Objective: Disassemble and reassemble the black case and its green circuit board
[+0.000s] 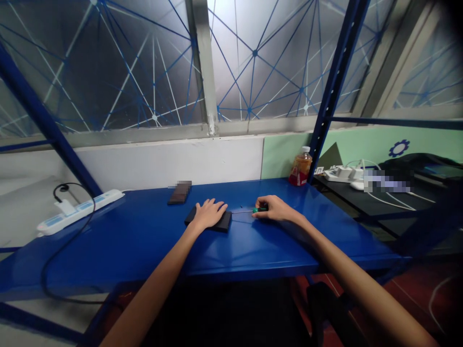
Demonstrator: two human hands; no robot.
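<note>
On the far left of the blue table (141,241), a long white power strip (81,212) lies at a slant, with a white plug (65,207) in it and a black cable (54,248) looping down past the table's near edge. Further right, towards the far edge, lies a dark flat slab (179,193), its far end blurred out. Nearer and right of it, around the middle, a black box (224,222) lies flat, and the left hand (209,213) rests on top, palm down, fingers spread and not wrapped around it. At the box's right end is the tip of a screwdriver (256,210) with a green and black handle; I cannot tell whether the tip goes in. The right hand (275,207), well apart from the left, has its fingers closed on that handle, the shaft pointing left. A small dark bit (241,206) lies just beyond the shaft. Far right stands an upright bottle (301,168) with a white cap, beside a blue post (323,127). Past that, white cables (383,201) trail over a black table (376,208)
</note>
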